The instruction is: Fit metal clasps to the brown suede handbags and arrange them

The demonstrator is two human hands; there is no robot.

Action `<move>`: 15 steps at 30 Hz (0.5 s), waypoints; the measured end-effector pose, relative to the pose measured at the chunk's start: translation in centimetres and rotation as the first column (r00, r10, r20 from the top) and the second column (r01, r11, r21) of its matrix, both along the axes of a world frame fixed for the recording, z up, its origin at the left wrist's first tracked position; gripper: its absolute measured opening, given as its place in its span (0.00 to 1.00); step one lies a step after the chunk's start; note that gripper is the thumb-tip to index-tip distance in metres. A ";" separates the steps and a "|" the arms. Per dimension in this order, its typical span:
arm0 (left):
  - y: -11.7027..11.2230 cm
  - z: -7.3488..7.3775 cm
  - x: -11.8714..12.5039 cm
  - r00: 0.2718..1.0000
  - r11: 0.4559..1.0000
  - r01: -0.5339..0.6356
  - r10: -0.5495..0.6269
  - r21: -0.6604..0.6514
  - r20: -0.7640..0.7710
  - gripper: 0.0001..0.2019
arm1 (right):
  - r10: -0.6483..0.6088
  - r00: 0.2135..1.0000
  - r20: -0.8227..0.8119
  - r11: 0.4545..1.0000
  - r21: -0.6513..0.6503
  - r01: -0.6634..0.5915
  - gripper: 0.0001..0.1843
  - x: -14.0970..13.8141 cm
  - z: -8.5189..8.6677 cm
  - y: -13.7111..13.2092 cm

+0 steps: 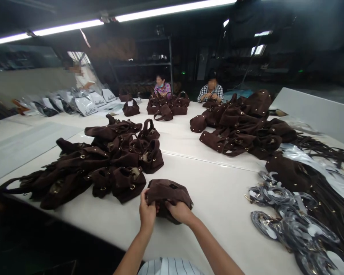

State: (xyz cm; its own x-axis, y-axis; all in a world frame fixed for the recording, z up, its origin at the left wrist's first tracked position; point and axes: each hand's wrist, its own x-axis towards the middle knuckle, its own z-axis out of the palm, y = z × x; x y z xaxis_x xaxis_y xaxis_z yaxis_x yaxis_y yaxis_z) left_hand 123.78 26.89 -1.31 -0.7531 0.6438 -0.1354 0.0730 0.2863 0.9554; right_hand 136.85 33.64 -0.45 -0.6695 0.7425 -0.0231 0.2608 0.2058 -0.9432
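1. At the near edge of the white table [218, 198], a small brown suede bag [167, 193] lies flat before the person.
2. Left hand [147, 214] is closed, pinching the bag's near-left edge between thumb and fingers.
3. Right hand [180, 212] is closed over the near-right edge, knuckles up.
4. Both hands grip the same edge close together, so the work appears to be shaping or checking the bag's mouth.
5. Recommendation: keep the pull even on both sides and the bag pressed to the table, so the suede is not creased.
6. Left of it, a pile of matching bags [103, 164]; right, wrapped straps [286, 214]. Seated workers [186, 89] at the far end.
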 end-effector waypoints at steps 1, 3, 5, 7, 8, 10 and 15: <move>0.1 -0.2 -1.0 1.000 1.000 0.001 -0.001 -0.009 -0.021 0.28 | 0.027 0.999 -0.029 0.999 -0.018 -0.028 0.16 0.1 0.4 0.0; -0.2 -0.4 -3.2 0.997 0.998 0.046 -0.049 -0.049 -0.061 0.32 | 0.037 0.996 -0.085 0.996 -0.075 -0.043 0.17 0.7 0.9 -0.1; -0.9 -0.4 -5.6 0.987 0.991 0.090 -0.101 -0.096 -0.122 0.34 | -0.034 0.996 -0.086 0.989 -0.146 0.021 0.15 1.9 0.5 0.0; -1.7 0.0 -7.8 0.972 0.991 0.066 -0.091 -0.118 -0.218 0.29 | -0.142 0.989 -0.052 0.966 -0.223 0.127 0.15 3.5 -0.6 0.3; -1.8 0.3 -8.8 0.961 0.993 0.041 -0.071 -0.114 -0.269 0.26 | -0.199 0.979 -0.038 0.945 -0.273 0.181 0.16 4.4 -1.2 0.5; -1.0 0.9 -10.6 0.929 0.996 0.021 -0.049 -0.081 -0.368 0.20 | -0.323 0.946 -0.012 0.870 -0.397 0.292 0.19 6.1 -2.5 1.3; 8.2 0.5 -14.6 0.775 0.969 0.246 -0.211 -0.023 -0.596 0.15 | -0.563 0.817 0.128 0.687 -0.477 0.548 0.24 8.8 -4.9 3.4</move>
State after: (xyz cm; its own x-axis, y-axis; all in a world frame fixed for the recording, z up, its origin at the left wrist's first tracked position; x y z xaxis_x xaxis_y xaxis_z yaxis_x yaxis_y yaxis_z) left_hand 109.23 35.07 -0.78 -0.5037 0.8002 0.3256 0.6834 0.1385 0.7168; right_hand 145.64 37.09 -5.37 -0.1438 0.8765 -0.4593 0.1555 -0.4384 -0.8852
